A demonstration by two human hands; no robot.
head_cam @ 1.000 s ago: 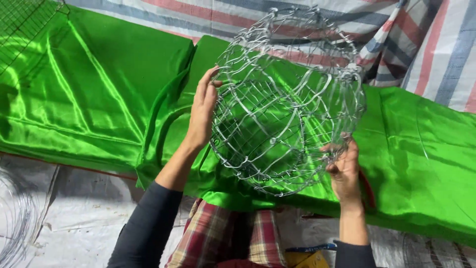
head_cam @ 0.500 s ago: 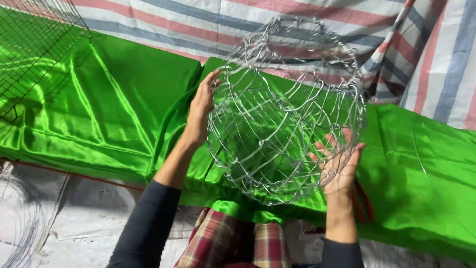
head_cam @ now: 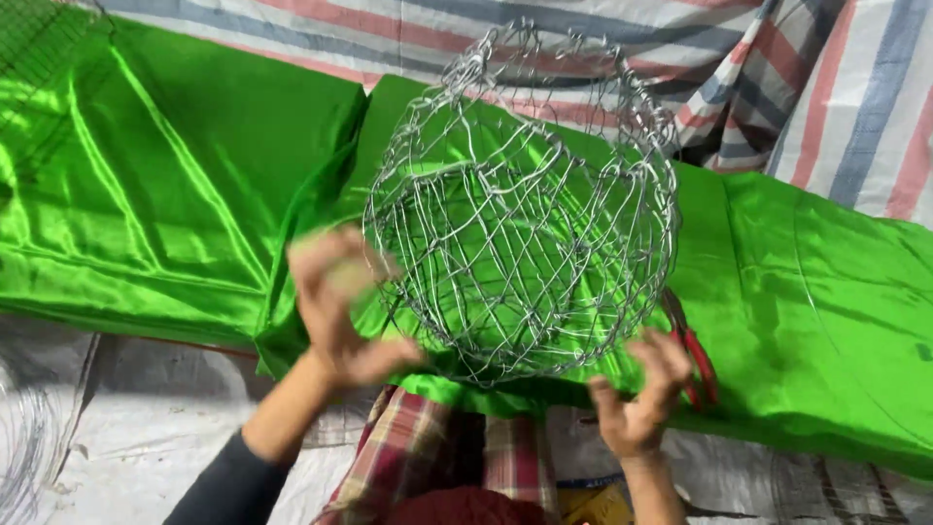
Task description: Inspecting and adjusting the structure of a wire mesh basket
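A person holds a round wire mesh basket (head_cam: 520, 209) up in both bare hands above folded sheets of shiny green fabric (head_cam: 185, 185). The left hand (head_cam: 335, 311) is blurred; it sits at the basket's lower left side, palm turned toward the mesh, fingers spread and part curled, the thumb pointing toward the basket's underside. Whether those fingers actually hook the wire cannot be told from the blur. The right hand (head_cam: 637, 394) is below and to the right of the basket's base, fingers loosely open and raised, the tips touching or just short of the lowest wires; a firm grasp is not evident. From both sets of fingers the basket lies up and inward, between the hands, the left hand higher on its flank and the right one lower, under the bottom curve. The basket's open, ragged rim points up and away from the person, so its axis runs from the hands toward the far side, somewhat tilted. A pair of red-handled pliers (head_cam: 692, 355) lies on the fabric just beyond the right fingers. A striped tarpaulin (head_cam: 826, 87) is behind, and plaid cloth (head_cam: 428, 457) shows below.
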